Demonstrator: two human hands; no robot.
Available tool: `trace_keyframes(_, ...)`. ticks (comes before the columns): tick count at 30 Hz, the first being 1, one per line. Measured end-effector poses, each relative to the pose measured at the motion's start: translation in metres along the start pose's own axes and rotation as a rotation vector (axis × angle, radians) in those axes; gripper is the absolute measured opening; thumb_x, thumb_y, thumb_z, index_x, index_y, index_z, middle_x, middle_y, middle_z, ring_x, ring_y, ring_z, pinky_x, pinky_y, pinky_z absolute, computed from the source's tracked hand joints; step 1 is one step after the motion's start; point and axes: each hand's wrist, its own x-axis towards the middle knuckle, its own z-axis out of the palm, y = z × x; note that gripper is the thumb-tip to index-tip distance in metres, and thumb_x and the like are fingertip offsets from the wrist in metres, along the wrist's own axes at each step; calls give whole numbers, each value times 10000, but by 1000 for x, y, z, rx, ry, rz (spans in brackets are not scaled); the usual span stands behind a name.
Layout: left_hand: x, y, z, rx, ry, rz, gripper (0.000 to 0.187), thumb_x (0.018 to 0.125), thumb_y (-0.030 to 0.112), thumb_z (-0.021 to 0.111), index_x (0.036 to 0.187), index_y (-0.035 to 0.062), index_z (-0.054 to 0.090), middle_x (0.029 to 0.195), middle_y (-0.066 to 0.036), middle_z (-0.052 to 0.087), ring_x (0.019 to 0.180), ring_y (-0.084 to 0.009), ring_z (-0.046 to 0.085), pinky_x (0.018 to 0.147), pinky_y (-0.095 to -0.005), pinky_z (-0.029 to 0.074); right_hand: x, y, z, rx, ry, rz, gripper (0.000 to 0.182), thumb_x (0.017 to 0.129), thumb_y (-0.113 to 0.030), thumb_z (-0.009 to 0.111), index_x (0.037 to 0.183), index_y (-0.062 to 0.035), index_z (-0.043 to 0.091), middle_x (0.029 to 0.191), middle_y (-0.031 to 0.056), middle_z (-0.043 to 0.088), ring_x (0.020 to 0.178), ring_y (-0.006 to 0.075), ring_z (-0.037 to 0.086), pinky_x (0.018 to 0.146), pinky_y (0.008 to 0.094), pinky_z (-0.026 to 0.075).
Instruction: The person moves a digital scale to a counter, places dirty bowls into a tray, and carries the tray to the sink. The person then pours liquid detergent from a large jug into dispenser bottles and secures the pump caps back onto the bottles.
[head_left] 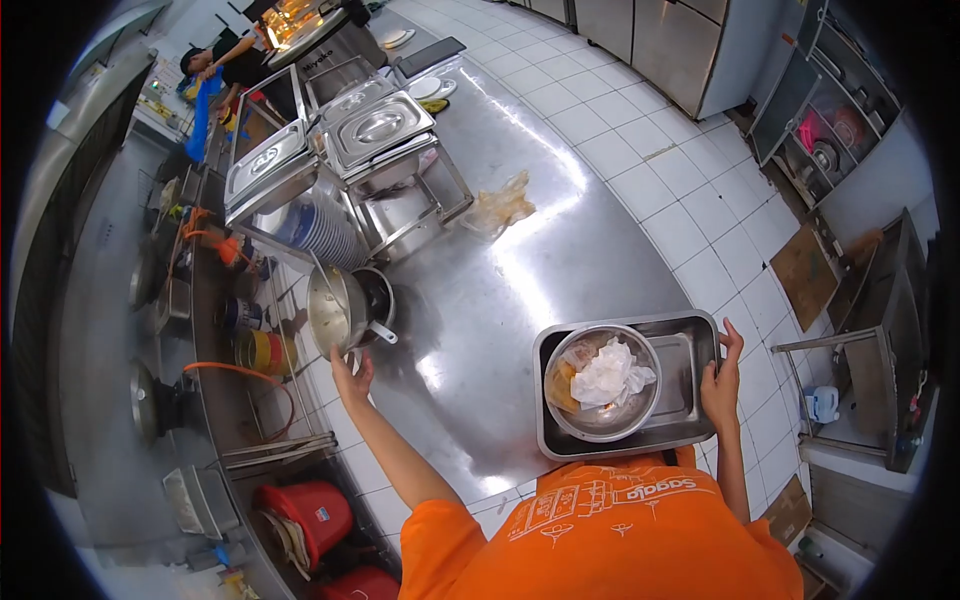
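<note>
My left hand (352,378) is at the lower edge of a metal bowl (333,308), its fingers around the rim. The bowl is tilted on its side beside a dark pan (377,296) with a light handle, near the steel table's left edge. At the right, my right hand (722,385) grips the right rim of a rectangular steel tray (683,428). In the tray stands a round metal bowl (652,400) holding crumpled white paper (612,375) and a yellowish plastic bag (562,388).
A steel rack with lidded pans (380,125) and stacked plates (325,232) stands on the table (450,330). A plastic bag (503,203) lies beside it. Another person (255,65) stands at the upper left. Red buckets (318,515) sit below left.
</note>
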Motion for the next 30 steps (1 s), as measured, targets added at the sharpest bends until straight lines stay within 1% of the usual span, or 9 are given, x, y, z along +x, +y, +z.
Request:
trace_keyframes(5,-21,-10,5,58,158,143,747,823,559,677,1392,147,425,1275,-120,462,1052,-301,560,735,-387,520,1,3,-3,-24,8,-68,764,826,109,371,1513,-172,190,1333,234,445,1187,355,545,968,418,450)
trace_keyframes(8,-40,-40,42,591,1020,723,611,878,387,655,1388,125,444,1381,-102,459,1063,-304,548,816,-437,485,2,13,-10,200,-60,-10,786,815,96,403,1516,-174,171,1318,210,453,1177,311,529,959,419,451)
trace_keyframes(9,-76,-40,74,582,1057,1182,523,857,265,654,1325,85,504,1267,-101,548,1053,-303,553,866,-428,470,2,11,-13,263,-97,65,792,810,80,430,1514,-174,171,1307,200,459,1175,298,522,957,412,450)
trace_keyframes(11,-105,-52,133,436,494,1421,441,828,169,649,1241,42,563,1183,-117,595,1076,-308,547,922,-456,442,1,4,-24,384,-165,220,809,799,49,484,1511,-173,172,1284,179,472,1172,273,507,954,396,448)
trace_keyframes(14,-101,-79,211,898,-234,1495,366,801,143,647,1166,110,640,1210,-155,598,1148,-344,528,1011,-468,382,2,41,-26,519,-198,233,853,765,24,536,1516,-179,186,1205,121,505,1067,193,523,921,323,442)
trace_keyframes(18,-32,-141,274,1192,-381,1594,348,790,128,652,1135,168,665,1234,-162,597,1184,-359,512,947,-488,454,-4,87,-24,684,-442,523,914,741,-83,596,1531,-160,143,1394,191,415,1249,274,440,1064,381,344)
trace_keyframes(21,23,-156,286,1273,-491,1304,226,798,142,664,1017,93,687,1031,-166,671,986,-373,622,866,-453,509,-18,98,-16,821,-416,578,1024,717,-133,620,1569,-126,53,1456,178,326,1333,271,342,1097,380,309)
trace_keyframes(25,-83,-124,270,377,-903,667,114,863,69,645,954,3,664,967,-90,661,911,-168,634,799,-310,508,-20,84,-21,917,-498,579,1053,708,-156,631,1572,-123,30,1472,169,292,1372,291,291,1133,388,256)
trace_keyframes(30,-222,-79,173,1024,-1610,613,338,688,-50,743,1005,53,690,1185,-71,581,1143,-218,562,977,-338,456,-11,86,-23,979,-621,605,1083,689,-124,626,1565,-160,-9,1476,163,248,1389,306,232,1155,419,215)
